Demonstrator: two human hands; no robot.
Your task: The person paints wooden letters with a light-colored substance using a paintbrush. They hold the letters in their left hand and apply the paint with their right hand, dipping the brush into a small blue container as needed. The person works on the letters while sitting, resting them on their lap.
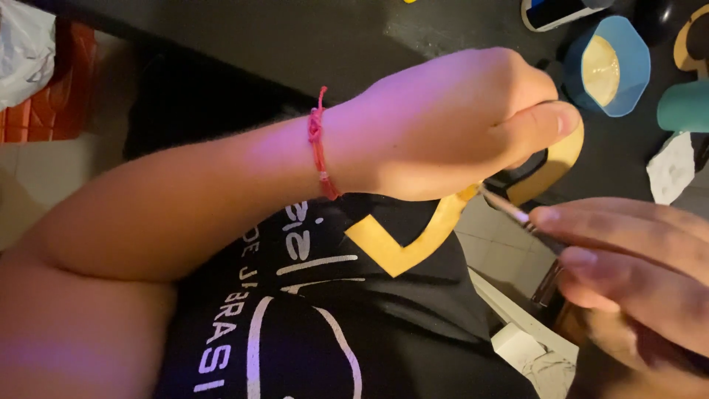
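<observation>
My left hand (458, 122), with a red string bracelet on the wrist, is closed around a flat yellow cut-out shape (413, 240) that curves under the thumb and drops to a pointed corner over my black shirt. My right hand (635, 273) comes in from the lower right and pinches a thin paintbrush (509, 208). The brush's pale tip touches the yellow shape's edge just below my left thumb.
On the black table (295, 37) behind stand a blue faceted bowl (609, 66) with pale liquid, a teal cup (683, 107), a crumpled white paper (672, 168) and another yellow cut-out (690, 44). An orange object (52, 89) lies at far left on the tiled floor.
</observation>
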